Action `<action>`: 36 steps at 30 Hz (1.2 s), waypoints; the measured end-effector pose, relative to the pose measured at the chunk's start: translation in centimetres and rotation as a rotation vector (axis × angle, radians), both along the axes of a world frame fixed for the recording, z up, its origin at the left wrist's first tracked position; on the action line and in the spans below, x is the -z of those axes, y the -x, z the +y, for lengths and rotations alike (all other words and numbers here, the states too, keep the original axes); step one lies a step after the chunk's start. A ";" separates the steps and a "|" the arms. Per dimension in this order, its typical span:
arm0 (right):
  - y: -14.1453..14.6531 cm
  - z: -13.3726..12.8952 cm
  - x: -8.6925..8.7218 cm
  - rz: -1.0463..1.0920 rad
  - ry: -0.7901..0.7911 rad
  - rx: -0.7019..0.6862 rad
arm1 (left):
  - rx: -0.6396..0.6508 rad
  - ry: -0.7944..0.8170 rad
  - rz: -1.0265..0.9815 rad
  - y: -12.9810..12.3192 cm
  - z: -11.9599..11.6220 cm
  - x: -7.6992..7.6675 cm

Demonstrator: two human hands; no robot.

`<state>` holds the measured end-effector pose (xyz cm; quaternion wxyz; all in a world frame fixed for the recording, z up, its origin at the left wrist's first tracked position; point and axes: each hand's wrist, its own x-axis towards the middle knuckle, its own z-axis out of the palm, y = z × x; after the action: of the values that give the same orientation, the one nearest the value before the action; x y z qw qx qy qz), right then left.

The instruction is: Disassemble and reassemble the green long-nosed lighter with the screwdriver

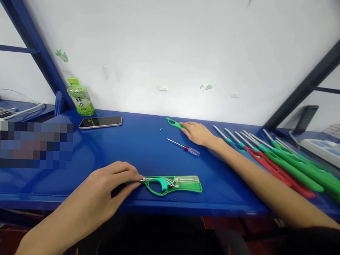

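Observation:
My left hand (110,183) pinches the front end of an opened green lighter (190,186) near the table's front edge. Its inside faces up, showing a clear fuel tank (186,179), white wires and a turquoise trigger (164,184). My left fingers hide the lighter's tip. Farther back, my right hand (198,133) is closed over the wide end of a green lighter casing half (174,123), whose looped end sticks out to the left. A screwdriver (190,150) with a clear purplish handle lies just in front of my right hand, apart from it.
Several long-nosed lighters in green, red (271,168) and blue lie at the right, under and beside my right forearm. A phone (101,122) and a green drink bottle (81,98) stand at the back left. A tiny pin-like piece (160,129) lies near the casing half.

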<state>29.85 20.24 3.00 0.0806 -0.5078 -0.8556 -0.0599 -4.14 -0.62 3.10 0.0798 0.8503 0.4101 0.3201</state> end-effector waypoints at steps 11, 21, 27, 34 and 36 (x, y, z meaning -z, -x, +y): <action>0.5 0.0 0.0 -0.077 -0.072 0.032 | 0.062 0.049 -0.028 0.3 0.7 0.4; 0.6 -0.6 -0.9 -0.201 -0.088 -0.026 | 0.051 0.059 0.024 0.4 0.5 0.5; 0.2 -1.0 -1.6 -0.173 -0.110 -0.071 | 0.009 0.098 0.052 0.3 0.3 0.4; -0.6 -1.0 -1.9 -0.083 -0.084 -0.205 | -0.003 0.117 0.087 0.4 0.2 0.6; -0.6 -1.0 -1.6 -0.074 -0.073 -0.234 | 0.000 0.117 0.087 0.3 0.2 0.5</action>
<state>30.43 19.27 4.64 0.0738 -0.3987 -0.9086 -0.1000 -4.44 -0.47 2.57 0.1115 0.8572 0.4312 0.2585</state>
